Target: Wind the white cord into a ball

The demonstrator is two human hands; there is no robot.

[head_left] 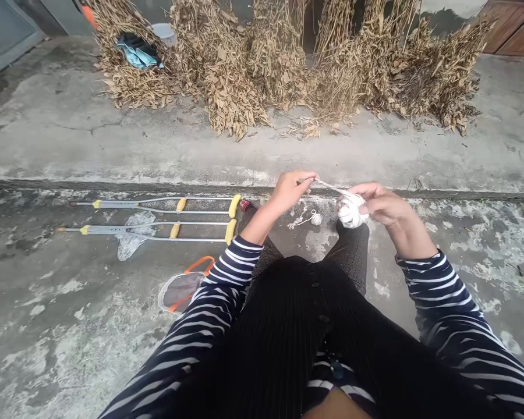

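My right hand is closed around a white ball of wound strip, held above my right knee. A loose white strip runs from the ball leftward to my left hand, whose fingers pinch its end. The strip is stretched taut between both hands. On the concrete between my knees lies a smaller white ball with a loose tail. Both arms wear dark sleeves with white stripes, and I am seated with dark clothing over my lap.
Two metal crutches with yellow pads lie on the ground at left, beside a clear plastic bag. An orange-rimmed bag sits by my left elbow. Bundles of dry stalks stand along the raised concrete step.
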